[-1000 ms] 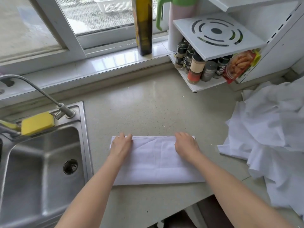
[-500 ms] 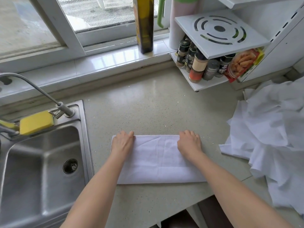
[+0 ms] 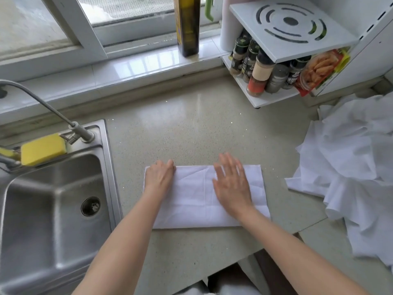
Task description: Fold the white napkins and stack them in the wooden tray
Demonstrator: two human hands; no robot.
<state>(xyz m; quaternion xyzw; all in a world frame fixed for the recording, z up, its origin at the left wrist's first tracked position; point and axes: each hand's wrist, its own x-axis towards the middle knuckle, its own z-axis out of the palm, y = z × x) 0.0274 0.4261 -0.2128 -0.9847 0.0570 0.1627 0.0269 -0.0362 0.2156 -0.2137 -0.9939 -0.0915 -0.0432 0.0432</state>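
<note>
Right hand [image 3: 231,184] is lying flat, fingers spread, on the folded napkin [image 3: 197,201] — left hand [image 3: 159,177] is pressing its left end onto the surface [image 3: 191,128].

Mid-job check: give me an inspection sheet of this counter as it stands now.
Surface: speckled countertop, sink on the left.
Job's things: folded napkin flat on the counter; unfolded napkin pile at right; wooden tray not in view.
Clutter: yellow sponge, oil bottle, spice rack.
Hands: left hand rests on the napkin's left end; right hand flat on it, fingers straight.
Cables: nothing seen.
Surroundings: window, faucet.
</note>
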